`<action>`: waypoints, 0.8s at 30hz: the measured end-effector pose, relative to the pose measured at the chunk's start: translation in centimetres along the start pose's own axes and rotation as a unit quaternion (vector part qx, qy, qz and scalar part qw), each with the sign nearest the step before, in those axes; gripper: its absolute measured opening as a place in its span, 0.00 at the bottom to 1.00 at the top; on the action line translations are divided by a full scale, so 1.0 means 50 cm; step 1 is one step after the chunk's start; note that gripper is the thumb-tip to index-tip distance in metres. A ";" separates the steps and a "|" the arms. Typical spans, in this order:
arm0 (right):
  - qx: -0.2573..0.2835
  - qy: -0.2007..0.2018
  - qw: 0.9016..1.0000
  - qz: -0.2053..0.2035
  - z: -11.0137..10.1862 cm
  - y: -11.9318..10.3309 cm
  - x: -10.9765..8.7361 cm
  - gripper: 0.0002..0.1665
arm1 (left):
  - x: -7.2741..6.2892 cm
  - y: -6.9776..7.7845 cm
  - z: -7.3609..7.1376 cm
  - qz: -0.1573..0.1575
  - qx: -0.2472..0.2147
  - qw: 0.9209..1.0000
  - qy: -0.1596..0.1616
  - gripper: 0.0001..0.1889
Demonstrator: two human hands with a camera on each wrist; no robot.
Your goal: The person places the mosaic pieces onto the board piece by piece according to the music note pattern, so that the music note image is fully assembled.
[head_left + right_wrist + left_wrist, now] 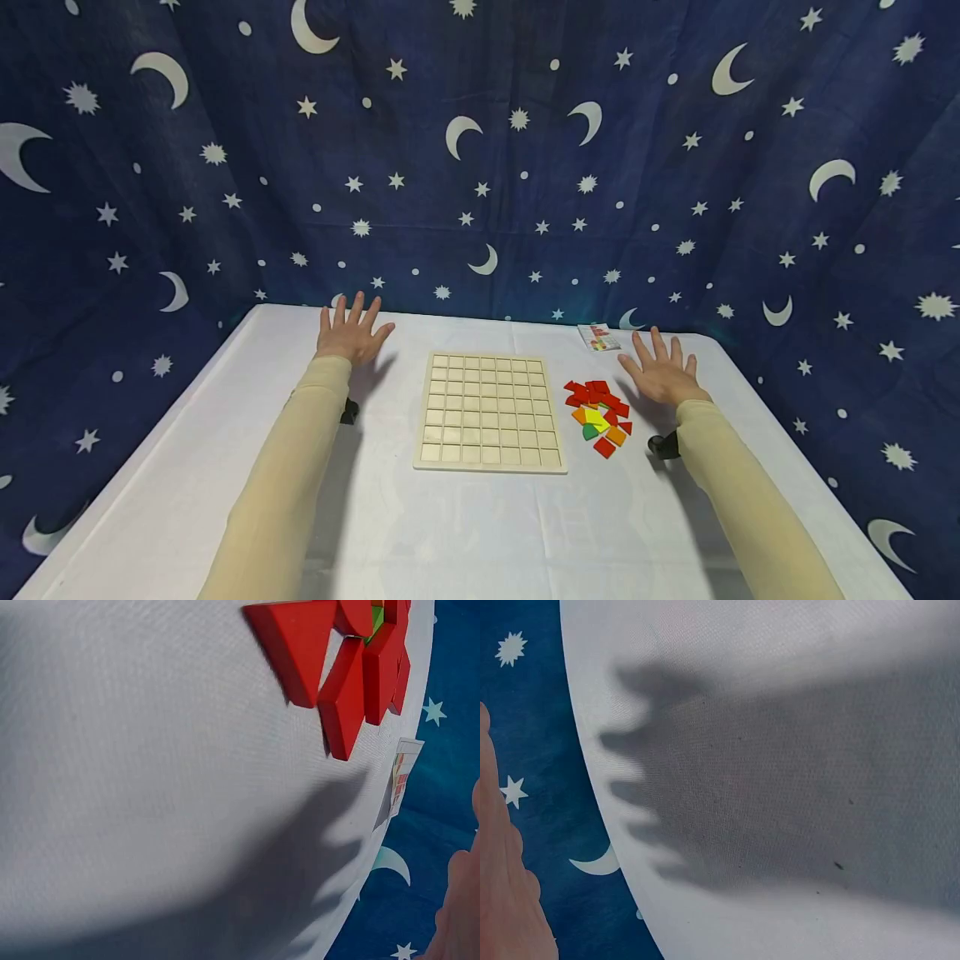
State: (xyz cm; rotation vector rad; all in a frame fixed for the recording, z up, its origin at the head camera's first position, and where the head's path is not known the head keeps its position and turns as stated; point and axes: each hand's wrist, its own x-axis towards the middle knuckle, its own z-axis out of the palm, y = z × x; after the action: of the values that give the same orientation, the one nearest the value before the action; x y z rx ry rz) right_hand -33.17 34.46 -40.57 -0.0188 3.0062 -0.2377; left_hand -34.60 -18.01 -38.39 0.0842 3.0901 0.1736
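Note:
My left hand [350, 337] hovers above the far left of the table with its fingers spread, holding nothing; its shadow falls on the cloth. To the right, my right hand [663, 375] is also spread and holds nothing, beside a pile of small coloured tiles [597, 398]. Most tiles are red; some are orange, yellow and green, in square and triangular shapes. Between the hands lies a pale square board [491, 412] divided into a grid of shallow cells with no coloured tile in them. In the right wrist view, red tiles [343, 697] lie close to the hand's shadow.
A printed card [598, 337] lies at the table's back edge, near the right fingertips. White cloth covers the table [465, 533]. A dark blue curtain [420, 150] with moons and stars hangs behind and at both sides.

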 end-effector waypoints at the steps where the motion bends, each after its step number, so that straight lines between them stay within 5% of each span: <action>1: -0.001 0.000 1.000 0.000 0.000 -0.001 0.000 0.54 | 0.001 -0.001 0.000 -0.001 0.000 1.000 -0.001 0.39; 4: 0.019 -0.002 1.000 0.005 -0.005 -0.005 -0.001 0.55 | 0.006 0.000 0.002 0.002 -0.037 0.999 -0.012 0.39; 6: 0.062 0.004 0.998 0.011 -0.016 -0.013 -0.006 0.54 | 0.009 0.008 0.001 0.019 -0.102 0.994 -0.016 0.39; 11: 0.212 0.048 0.976 -0.015 -0.054 -0.064 -0.034 0.49 | -0.001 0.052 0.009 0.106 -0.282 0.953 -0.033 0.37; 16: 0.308 0.073 0.947 -0.059 -0.077 -0.133 -0.075 0.43 | -0.031 0.084 0.038 0.165 -0.343 0.923 -0.058 0.31; 18: 0.332 0.076 0.938 -0.071 -0.081 -0.153 -0.092 0.42 | -0.039 0.088 0.054 0.179 -0.347 0.918 -0.063 0.29; 24: 0.358 0.075 0.924 -0.108 -0.078 -0.176 -0.114 0.41 | -0.048 0.083 0.100 0.192 -0.316 0.927 -0.059 0.25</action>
State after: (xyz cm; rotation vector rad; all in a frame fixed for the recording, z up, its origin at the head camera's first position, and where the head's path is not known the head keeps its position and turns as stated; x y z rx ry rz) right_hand -27.97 26.49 -34.63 -0.2715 2.8534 -1.3914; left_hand -31.74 -13.47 -42.77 0.6386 2.6985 1.1075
